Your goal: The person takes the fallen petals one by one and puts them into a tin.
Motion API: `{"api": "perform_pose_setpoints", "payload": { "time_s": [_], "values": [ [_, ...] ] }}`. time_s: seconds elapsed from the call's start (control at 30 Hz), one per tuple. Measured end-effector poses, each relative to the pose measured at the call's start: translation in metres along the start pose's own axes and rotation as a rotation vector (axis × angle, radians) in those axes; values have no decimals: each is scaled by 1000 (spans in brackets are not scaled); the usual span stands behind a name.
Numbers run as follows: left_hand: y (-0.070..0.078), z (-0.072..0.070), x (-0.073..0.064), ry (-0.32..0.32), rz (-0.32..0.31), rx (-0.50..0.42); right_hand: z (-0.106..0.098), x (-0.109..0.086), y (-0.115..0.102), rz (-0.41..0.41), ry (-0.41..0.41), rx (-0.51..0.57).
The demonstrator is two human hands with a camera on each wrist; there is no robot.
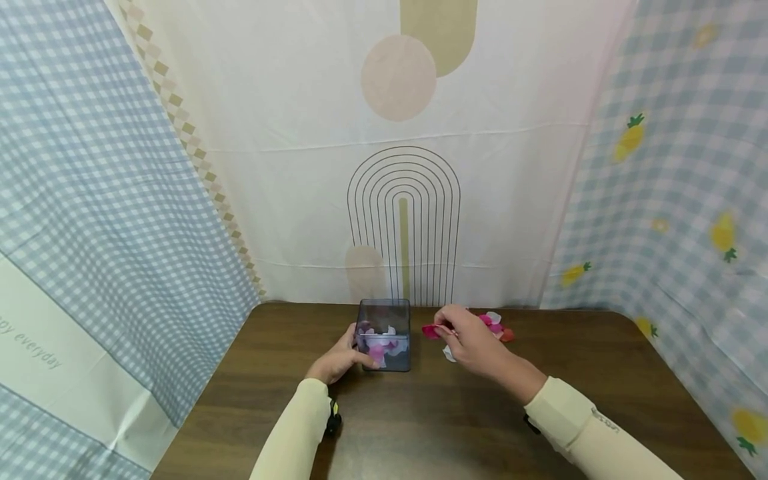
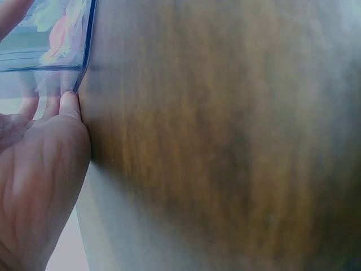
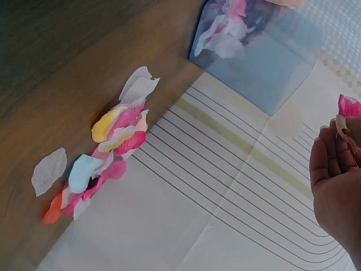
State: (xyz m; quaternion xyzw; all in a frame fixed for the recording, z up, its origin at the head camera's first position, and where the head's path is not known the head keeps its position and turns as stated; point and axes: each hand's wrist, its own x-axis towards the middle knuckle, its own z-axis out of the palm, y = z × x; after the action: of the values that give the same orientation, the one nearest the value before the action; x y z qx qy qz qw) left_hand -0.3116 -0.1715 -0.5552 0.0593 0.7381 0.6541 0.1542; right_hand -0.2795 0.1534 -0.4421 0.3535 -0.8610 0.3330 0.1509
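A clear, bluish plastic box stands on the table with pink, lilac and white artificial petals inside. My left hand grips its left side, the thumb at the front; in the left wrist view the fingers show against the box's edge. Right of the box, my right hand pinches a bright pink petal above the table. A paler petal shows beside it at the fingertips in the right wrist view. Loose petals in pink, yellow, white, pale blue and orange lie beyond the right hand.
The brown wooden table ends at a white patterned cloth hung behind it. Blue checked cloths hang at the left and right. One white petal lies apart, near the right hand.
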Motion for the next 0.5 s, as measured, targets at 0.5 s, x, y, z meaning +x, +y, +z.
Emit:
{"api": "perform_pose_setpoints", "payload": {
  "time_s": [0.5],
  "values": [
    [2,0,-1,6,-2,-10,14,13,10,8,34,44]
  ]
}}
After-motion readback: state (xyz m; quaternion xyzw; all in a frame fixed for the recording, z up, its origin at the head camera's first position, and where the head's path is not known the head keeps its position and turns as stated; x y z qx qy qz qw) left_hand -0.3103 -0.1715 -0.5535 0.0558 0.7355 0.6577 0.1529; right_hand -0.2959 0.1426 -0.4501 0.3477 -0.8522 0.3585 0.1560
